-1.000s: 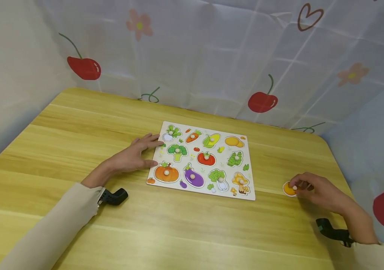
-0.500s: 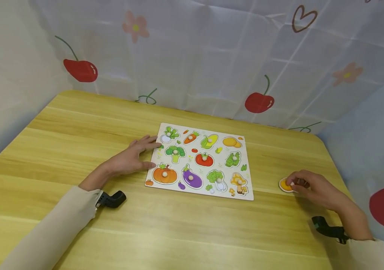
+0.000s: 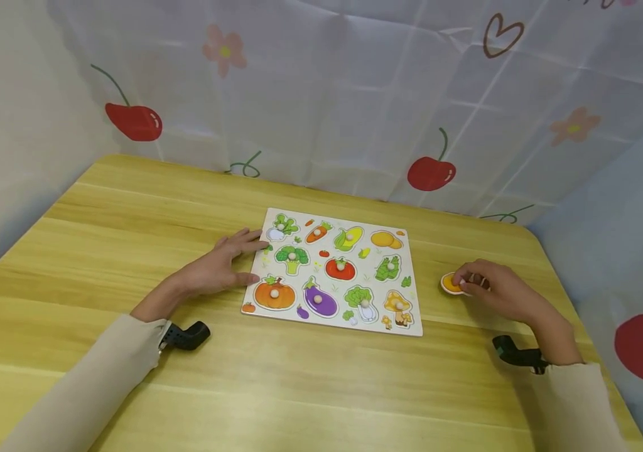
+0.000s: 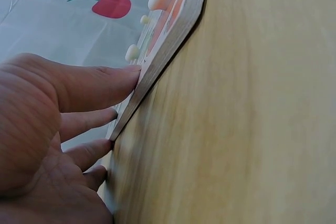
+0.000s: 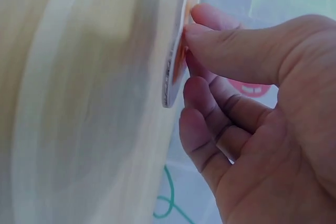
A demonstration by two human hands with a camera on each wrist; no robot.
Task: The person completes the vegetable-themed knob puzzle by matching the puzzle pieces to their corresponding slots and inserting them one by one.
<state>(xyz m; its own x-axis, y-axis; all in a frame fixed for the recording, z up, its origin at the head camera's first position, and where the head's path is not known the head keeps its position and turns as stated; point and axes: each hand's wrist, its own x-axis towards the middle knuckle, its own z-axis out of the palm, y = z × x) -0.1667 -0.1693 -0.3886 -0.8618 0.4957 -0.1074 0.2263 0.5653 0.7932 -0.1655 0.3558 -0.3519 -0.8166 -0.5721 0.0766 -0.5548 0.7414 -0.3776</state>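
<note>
A wooden knob puzzle board [image 3: 365, 270] with vegetable pictures lies flat on the table. My left hand [image 3: 212, 267] rests at its left edge, thumb and fingers extended and touching the rim. In the left wrist view, the thumb [image 4: 100, 82] presses the board's edge near several knobs. To the right of the board, my right hand [image 3: 497, 285] pinches an orange-yellow puzzle piece [image 3: 449, 285] by its knob. Seen from the right wrist, that puzzle piece [image 5: 176, 72] is held off the tabletop. The board's upper-right potato-shaped spot [image 3: 386, 239] shows no knob; the other large pictures have knobs.
The wood-grain table [image 3: 299, 389] extends around the board on all sides. Behind it hangs a pale curtain [image 3: 310, 94] printed with cherries and flowers. Black wrist devices sit on the left wrist [image 3: 187, 336] and right wrist [image 3: 516, 355].
My right hand has carried the orange-yellow piece leftward and farther from me, closer to the board. The left hand stays at the board's edge. The head view has shifted slightly.
</note>
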